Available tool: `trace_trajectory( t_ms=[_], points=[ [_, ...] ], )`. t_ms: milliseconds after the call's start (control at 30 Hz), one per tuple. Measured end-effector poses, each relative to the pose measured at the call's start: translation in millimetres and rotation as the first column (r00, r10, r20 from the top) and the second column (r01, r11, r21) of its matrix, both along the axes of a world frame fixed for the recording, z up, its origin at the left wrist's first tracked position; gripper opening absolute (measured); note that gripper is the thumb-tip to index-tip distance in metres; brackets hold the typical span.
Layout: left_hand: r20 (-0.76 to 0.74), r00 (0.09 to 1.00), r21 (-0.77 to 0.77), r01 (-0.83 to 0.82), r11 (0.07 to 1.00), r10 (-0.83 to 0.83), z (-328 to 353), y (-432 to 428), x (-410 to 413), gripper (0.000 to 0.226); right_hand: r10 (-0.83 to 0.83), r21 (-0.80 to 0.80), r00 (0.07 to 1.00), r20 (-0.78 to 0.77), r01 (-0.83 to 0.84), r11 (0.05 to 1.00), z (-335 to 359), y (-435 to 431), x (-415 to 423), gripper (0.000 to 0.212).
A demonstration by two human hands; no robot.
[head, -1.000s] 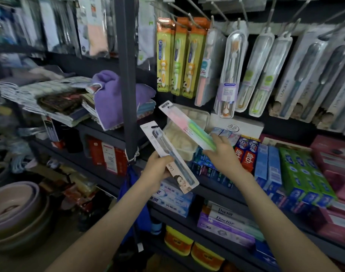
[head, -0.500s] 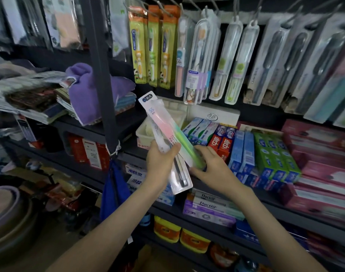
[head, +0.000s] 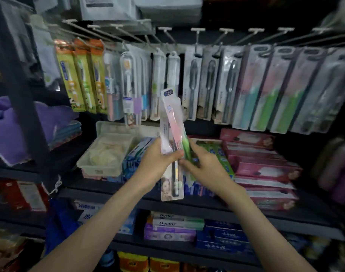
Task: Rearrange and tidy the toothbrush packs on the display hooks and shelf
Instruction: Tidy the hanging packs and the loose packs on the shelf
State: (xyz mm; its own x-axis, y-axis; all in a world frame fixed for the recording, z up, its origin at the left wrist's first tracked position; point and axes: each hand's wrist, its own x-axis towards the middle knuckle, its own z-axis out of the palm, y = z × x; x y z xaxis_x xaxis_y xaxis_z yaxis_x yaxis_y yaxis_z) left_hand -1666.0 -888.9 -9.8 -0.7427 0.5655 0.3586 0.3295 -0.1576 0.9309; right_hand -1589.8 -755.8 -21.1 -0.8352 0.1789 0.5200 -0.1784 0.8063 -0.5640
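Note:
Two toothbrush packs stand stacked upright in front of the shelf. The front one is a pink-and-green toothbrush pack (head: 174, 122); behind it is a dark-brush pack (head: 172, 185) with a face printed at its bottom. My left hand (head: 158, 163) grips both packs at mid-height. My right hand (head: 205, 165) touches the green lower end of the front pack from the right. Above, a row of display hooks (head: 197, 36) carries many hanging toothbrush packs (head: 208, 85).
On the shelf (head: 112, 190) below the hooks sit a clear plastic tub (head: 107, 152), blue and green toothpaste boxes (head: 218, 154) and pink boxes (head: 259, 163). A dark upright post (head: 20, 91) stands at left, with purple towels (head: 9, 126) beside it. More boxes fill the lower shelves.
The two packs, held apart one second ago, have come together into one upright stack in my left hand. The view has shifted right and up toward the hooks.

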Motion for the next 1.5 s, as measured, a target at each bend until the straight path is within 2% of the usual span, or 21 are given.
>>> trace_trajectory(
  t_ms=[100,200,300,500,600,800,967,1167,1200,1267,1333,1367,1433,1500],
  points=[
    [-0.019,0.997,-0.032,0.080,0.996,-0.080,10.2,29.6,7.2,0.030,-0.064,-0.057,0.998,-0.030,0.062,0.996,5.2,25.0,19.9,0.065],
    [-0.058,0.989,-0.058,0.136,0.989,-0.140,19.5,57.1,10.6,0.029,-0.204,-0.076,0.976,-0.075,0.198,0.977,10.1,55.1,36.0,0.068],
    [-0.061,0.993,-0.039,0.094,0.995,-0.097,29.0,82.0,7.1,0.026,-0.372,-0.041,0.923,-0.093,0.370,0.928,22.0,92.0,53.5,0.070],
    [-0.058,0.996,0.033,0.065,0.997,-0.063,44.5,134.1,4.7,0.022,-0.599,0.057,0.790,-0.128,0.609,0.791,47.5,156.4,79.0,0.071],
    [-0.049,0.998,0.075,0.053,0.996,-0.049,49.0,153.7,7.3,0.025,-0.652,0.155,0.740,-0.164,0.672,0.724,60.4,174.0,80.6,0.071],
    [-0.027,0.998,0.154,0.060,0.986,-0.056,53.2,177.6,8.7,0.020,-0.691,0.205,0.680,-0.245,0.733,0.649,79.2,188.7,62.7,0.071],
    [-0.023,0.999,0.150,0.042,0.988,-0.039,52.9,187.8,5.0,0.025,-0.718,0.213,0.666,-0.201,0.746,0.631,73.4,193.1,44.9,0.072],
    [-0.017,0.999,0.112,0.048,0.993,-0.046,47.7,181.9,2.5,0.024,-0.727,0.152,0.672,-0.139,0.740,0.655,76.6,193.7,30.3,0.074],
    [-0.014,0.999,0.108,0.045,0.993,-0.044,45.6,179.1,1.4,0.024,-0.722,0.140,0.677,-0.144,0.736,0.662,76.5,189.0,28.0,0.074],
    [-0.003,1.000,0.093,0.029,0.995,-0.029,40.5,172.7,-2.8,0.021,-0.676,0.129,0.690,-0.259,0.718,0.684,72.2,172.9,24.9,0.075],
    [-0.001,1.000,0.084,0.008,0.996,-0.008,38.9,164.6,-5.8,0.017,-0.544,0.159,0.753,-0.370,0.628,0.762,62.5,149.9,20.9,0.073],
    [0.001,1.000,0.087,0.005,0.996,-0.005,39.6,160.6,-6.0,0.018,-0.445,0.185,0.817,-0.366,0.532,0.826,57.1,137.2,18.1,0.071],
    [0.039,0.999,0.117,0.003,0.993,-0.008,42.3,153.9,-7.6,0.019,-0.280,0.198,0.931,-0.236,0.328,0.924,50.7,112.0,9.6,0.074],
    [0.096,0.995,0.119,-0.023,0.993,0.012,49.7,146.0,-7.7,0.015,-0.221,0.174,0.967,-0.124,0.240,0.955,48.4,97.9,-1.6,0.081]
  ],
)
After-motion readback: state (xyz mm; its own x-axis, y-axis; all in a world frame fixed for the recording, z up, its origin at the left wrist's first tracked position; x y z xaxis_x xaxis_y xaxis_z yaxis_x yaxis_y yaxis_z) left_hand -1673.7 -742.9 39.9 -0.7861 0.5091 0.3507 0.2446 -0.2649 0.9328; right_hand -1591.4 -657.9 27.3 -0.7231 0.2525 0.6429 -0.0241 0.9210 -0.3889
